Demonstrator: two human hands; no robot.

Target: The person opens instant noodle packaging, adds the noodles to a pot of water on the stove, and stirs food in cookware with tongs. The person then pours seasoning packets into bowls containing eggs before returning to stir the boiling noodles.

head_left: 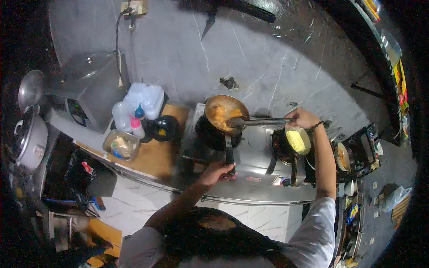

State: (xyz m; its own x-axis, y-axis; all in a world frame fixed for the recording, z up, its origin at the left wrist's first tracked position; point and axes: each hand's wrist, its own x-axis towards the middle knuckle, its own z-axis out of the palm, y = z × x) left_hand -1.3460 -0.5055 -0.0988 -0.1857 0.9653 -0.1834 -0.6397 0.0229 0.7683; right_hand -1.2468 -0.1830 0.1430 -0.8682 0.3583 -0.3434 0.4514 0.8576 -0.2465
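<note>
My left hand [216,174] is closed round the dark handle of a frying pan [213,102] on the left burner. Orange-brown food [219,112] lies in this pan, which looks tilted. Long metal tongs [268,121] are gripped in my right hand [306,119]; their dark end reaches into the pan beside the food. Below my right hand, a smaller pan [305,136] on the right burner contains a yellow food [295,141] whose kind I cannot make out.
The steel stove [254,163] stands against a grey wall. To its left, a wooden board [163,156] bears a black bowl [165,127], squeeze bottles [137,128] and a clear food container [120,145]. A rice cooker [33,140] is far left; another pan [342,156] sits right.
</note>
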